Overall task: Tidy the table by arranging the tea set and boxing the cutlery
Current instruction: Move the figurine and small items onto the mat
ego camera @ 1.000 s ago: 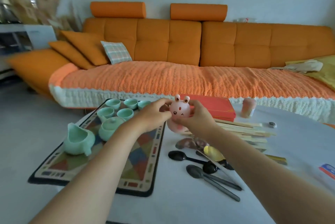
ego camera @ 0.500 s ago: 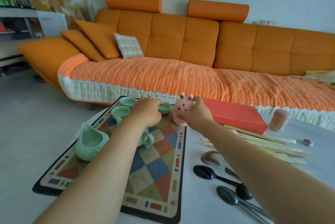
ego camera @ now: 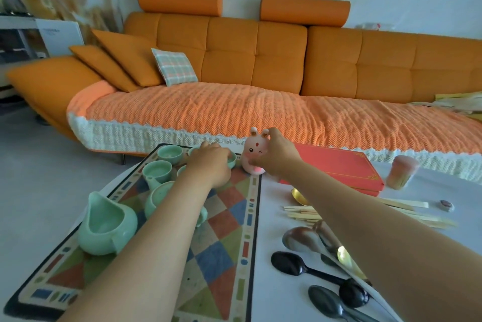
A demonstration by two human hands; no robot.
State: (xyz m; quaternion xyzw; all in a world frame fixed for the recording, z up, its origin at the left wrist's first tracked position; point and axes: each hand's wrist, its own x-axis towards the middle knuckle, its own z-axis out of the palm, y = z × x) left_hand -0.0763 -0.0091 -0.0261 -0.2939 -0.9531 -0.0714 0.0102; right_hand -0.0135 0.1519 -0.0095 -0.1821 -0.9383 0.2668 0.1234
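A pale green tea set stands on a patchwork mat point(ego camera: 221, 243): a pitcher point(ego camera: 105, 227) at the near left, a lidded pot partly hidden by my left forearm, and several small cups point(ego camera: 170, 154) at the far end. My left hand point(ego camera: 208, 162) grips a small cup point(ego camera: 232, 161) at the mat's far right corner. My right hand point(ego camera: 276, 154) holds a pink rabbit figurine point(ego camera: 253, 153) standing at the mat's far edge. Dark spoons point(ego camera: 294, 263), a gold spoon and wooden chopsticks point(ego camera: 302, 213) lie right of the mat. A red box point(ego camera: 336, 165) lies shut behind them.
A pink toothpick holder point(ego camera: 403, 171) stands right of the red box, with a small round cap point(ego camera: 446, 205) near it. An orange sofa point(ego camera: 260, 66) with cushions runs behind the white table point(ego camera: 273, 282). The table's left edge curves close beside the mat.
The pink rabbit has gone from held in the air to standing at the mat's far edge. My left hand left the rabbit and reached onto a small cup.
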